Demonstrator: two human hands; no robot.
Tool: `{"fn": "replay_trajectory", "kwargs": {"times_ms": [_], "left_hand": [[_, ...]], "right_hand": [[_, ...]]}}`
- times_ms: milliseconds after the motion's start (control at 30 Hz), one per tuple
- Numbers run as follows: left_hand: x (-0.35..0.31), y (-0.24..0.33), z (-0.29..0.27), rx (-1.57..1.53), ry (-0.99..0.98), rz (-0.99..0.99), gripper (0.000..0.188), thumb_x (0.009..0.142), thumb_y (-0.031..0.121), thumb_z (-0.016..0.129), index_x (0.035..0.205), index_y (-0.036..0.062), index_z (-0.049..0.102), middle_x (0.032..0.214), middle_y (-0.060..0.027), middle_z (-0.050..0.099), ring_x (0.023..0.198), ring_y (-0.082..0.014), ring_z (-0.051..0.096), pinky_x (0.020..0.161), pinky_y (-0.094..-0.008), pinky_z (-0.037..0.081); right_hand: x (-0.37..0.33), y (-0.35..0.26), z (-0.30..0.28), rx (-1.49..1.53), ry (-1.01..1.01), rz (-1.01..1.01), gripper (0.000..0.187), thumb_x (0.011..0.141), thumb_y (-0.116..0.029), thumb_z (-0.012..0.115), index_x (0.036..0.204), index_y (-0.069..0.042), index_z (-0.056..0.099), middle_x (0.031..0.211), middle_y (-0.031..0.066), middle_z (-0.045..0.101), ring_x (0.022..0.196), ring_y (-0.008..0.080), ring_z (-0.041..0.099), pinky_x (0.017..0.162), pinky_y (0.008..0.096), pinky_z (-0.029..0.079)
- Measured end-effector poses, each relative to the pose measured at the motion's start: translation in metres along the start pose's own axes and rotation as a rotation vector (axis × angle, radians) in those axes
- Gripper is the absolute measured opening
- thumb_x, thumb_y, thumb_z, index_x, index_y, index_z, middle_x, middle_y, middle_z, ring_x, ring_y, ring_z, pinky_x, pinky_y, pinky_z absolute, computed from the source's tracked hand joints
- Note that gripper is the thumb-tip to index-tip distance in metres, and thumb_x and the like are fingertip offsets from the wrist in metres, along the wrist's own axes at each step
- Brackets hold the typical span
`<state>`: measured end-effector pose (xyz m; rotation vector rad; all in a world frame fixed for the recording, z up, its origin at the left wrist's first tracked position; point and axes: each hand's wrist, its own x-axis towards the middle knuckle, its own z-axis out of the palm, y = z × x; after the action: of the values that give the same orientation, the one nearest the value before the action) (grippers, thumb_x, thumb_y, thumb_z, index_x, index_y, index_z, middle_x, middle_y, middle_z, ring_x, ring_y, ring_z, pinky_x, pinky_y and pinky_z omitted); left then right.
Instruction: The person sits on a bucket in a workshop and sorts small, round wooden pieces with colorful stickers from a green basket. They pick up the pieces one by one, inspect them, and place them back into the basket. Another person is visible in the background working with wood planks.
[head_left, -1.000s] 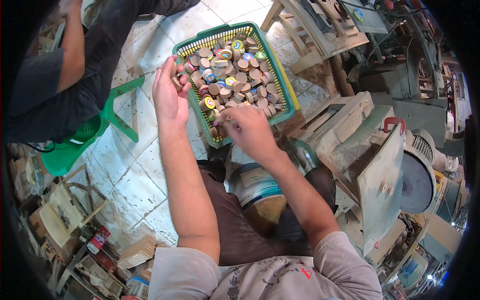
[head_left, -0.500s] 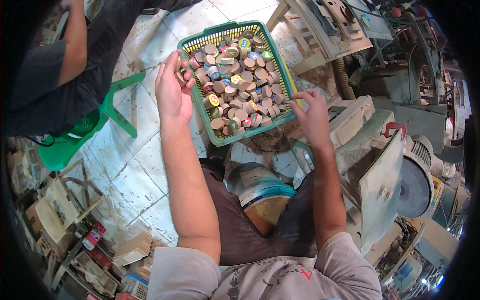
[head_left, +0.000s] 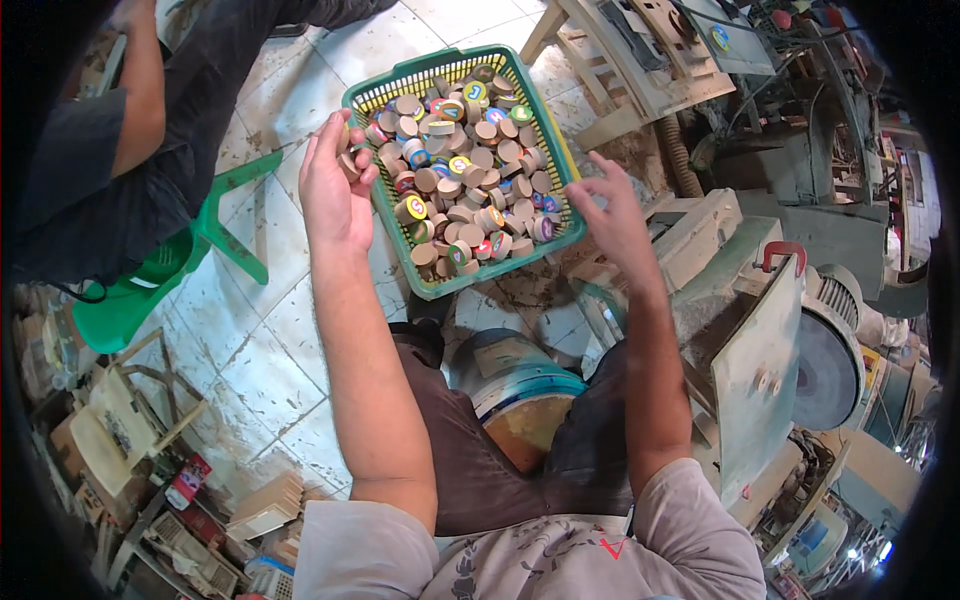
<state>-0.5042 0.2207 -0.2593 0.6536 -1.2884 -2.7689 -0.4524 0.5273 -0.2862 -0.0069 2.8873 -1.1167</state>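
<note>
A green plastic basket [head_left: 428,288] with a yellowish mesh inside holds a heap of small round wooden discs [head_left: 470,180]. Some show plain brown faces, others coloured ones with letters or shapes. At the basket's left rim, my left hand [head_left: 335,195] is curled around a few wooden discs [head_left: 348,165], palm turned inward; its fingers partly hide them. Beside the right rim is my right hand [head_left: 612,215], fingers apart, with no disc visible in it. A disc with a purple face [head_left: 543,229] lies in the basket close to that hand.
Another person [head_left: 140,130] sits at the upper left by a green plastic chair [head_left: 140,300]. A machine with a round disc [head_left: 828,370] and a red clamp [head_left: 785,255] stands on the right. Between my legs is a round drum [head_left: 530,420]. Wooden scraps [head_left: 268,505] lie lower left.
The yellow-faced disc in my right hand has left its fingers, which have spread, and a purple-faced disc now shows near the basket's right side. My left hand keeps its discs.
</note>
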Motion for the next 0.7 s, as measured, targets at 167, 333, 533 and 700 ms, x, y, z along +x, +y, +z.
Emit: {"fn": "replay_trajectory", "kwargs": {"times_ms": [167,333,533,700], "left_hand": [[-0.001,0.000,0.002,0.010,0.014,-0.006,0.020,0.094,0.023,0.057,0.105,0.0073,0.055,0.079,0.0009,0.052,0.063,-0.0057,0.045,0.053,-0.0201,0.034],[0.001,-0.001,0.001,0.004,-0.006,0.004,0.020,0.094,0.024,0.057,0.106,0.0071,0.055,0.079,0.0010,0.053,0.063,-0.0056,0.046,0.053,-0.0200,0.034],[-0.001,0.000,0.002,0.008,0.007,0.002,0.022,0.094,0.024,0.057,0.107,0.0069,0.055,0.080,0.0011,0.052,0.063,-0.0056,0.045,0.053,-0.0200,0.034],[-0.001,0.001,0.002,-0.009,-0.001,-0.007,0.024,0.094,0.023,0.058,0.110,0.0064,0.054,0.081,0.0008,0.053,0.064,-0.0059,0.044,0.052,-0.0200,0.034]], "right_hand": [[0.014,-0.002,0.003,-0.189,0.050,-0.049,0.020,0.082,-0.016,0.067,0.101,-0.011,0.069,0.140,0.0225,0.042,0.135,0.0416,0.029,0.107,0.0458,0.033],[0.013,-0.020,0.029,-0.502,0.041,-0.057,0.026,0.077,-0.011,0.067,0.104,-0.014,0.067,0.146,0.0201,0.034,0.135,0.0429,0.028,0.108,0.0499,0.031],[0.003,-0.005,0.027,-0.370,-0.041,-0.090,0.017,0.076,-0.008,0.061,0.093,-0.009,0.063,0.146,0.0209,0.032,0.135,0.0449,0.026,0.103,0.0647,0.029],[0.022,-0.007,0.028,-0.296,0.103,-0.129,0.029,0.075,-0.008,0.061,0.103,-0.011,0.063,0.146,0.0201,0.031,0.136,0.0430,0.026,0.104,0.0613,0.030]]}}
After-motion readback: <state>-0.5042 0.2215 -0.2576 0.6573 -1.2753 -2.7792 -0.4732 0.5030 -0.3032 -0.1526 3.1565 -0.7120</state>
